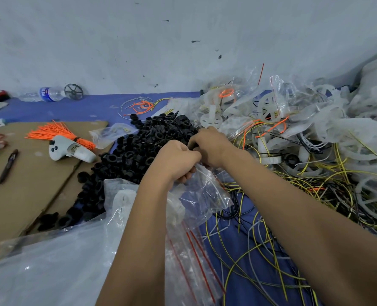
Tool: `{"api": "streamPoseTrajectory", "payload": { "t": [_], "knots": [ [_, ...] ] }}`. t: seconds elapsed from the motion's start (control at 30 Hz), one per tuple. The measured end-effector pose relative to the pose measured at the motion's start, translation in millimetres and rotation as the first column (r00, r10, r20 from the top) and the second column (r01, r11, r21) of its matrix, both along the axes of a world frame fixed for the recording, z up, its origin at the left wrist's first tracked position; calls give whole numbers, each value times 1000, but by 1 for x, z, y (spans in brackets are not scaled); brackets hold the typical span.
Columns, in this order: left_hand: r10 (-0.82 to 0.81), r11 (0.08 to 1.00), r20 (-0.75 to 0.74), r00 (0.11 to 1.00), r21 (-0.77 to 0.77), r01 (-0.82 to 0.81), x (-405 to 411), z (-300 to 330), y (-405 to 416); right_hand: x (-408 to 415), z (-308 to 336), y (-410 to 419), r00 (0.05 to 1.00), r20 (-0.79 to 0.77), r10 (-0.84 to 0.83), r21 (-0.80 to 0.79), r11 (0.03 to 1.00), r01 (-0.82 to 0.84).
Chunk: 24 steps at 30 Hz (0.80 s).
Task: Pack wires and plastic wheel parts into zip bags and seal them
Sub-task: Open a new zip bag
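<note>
My left hand [177, 159] grips the top edge of a clear zip bag [207, 193] with a red seal line, which hangs below it over the blue mat. My right hand [209, 144] is curled right beside it at the bag's mouth, next to the pile of black plastic parts [143, 142]; what its fingers pinch is hidden. Inside the bag I make out a white part and some thin wires. Yellow, grey and black wires [260, 246] lie loose at the lower right. White plastic wheels [269, 107] sit among filled bags at the right.
A stack of clear zip bags [57, 268] lies at the lower left. On the cardboard sheet [28, 195] rest a pen [8, 165], a white controller [70, 150] and an orange wire bundle [57, 131]. A water bottle [44, 94] lies by the wall.
</note>
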<state>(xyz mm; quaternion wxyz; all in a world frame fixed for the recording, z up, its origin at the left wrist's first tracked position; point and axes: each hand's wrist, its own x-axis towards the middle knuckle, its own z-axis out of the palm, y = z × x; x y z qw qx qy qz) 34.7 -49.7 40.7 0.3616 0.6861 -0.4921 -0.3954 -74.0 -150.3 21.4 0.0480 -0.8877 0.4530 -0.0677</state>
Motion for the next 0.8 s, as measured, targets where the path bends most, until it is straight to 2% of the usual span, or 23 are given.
{"api": "streamPoseTrajectory", "payload": {
  "t": [0.17,0.27,0.37,0.47,0.5,0.57,0.7,0.8],
  "knots": [
    [-54,998,10,998,16,54,-2,4,4,-7,4,7,998,47,-28,-22,999,29],
    [-95,995,-4,995,39,95,-4,6,7,-19,-2,9,963,262,-56,-51,996,72],
    [-148,987,12,989,59,147,-7,9,9,-39,-4,16,811,568,-142,1,985,171],
    [-193,979,29,981,77,190,-8,12,11,-62,0,31,669,709,-224,169,975,148],
    [-202,977,34,979,78,198,-9,13,11,-70,1,37,642,722,-259,239,964,121],
    [-201,978,36,979,57,198,-10,15,12,-86,7,49,650,707,-279,334,942,41],
    [-149,986,25,989,-71,150,-10,19,12,-98,24,67,699,692,-181,428,883,-196],
    [-121,976,20,992,-181,123,-13,22,11,-98,35,74,727,672,-141,489,821,-293]
  ]
}}
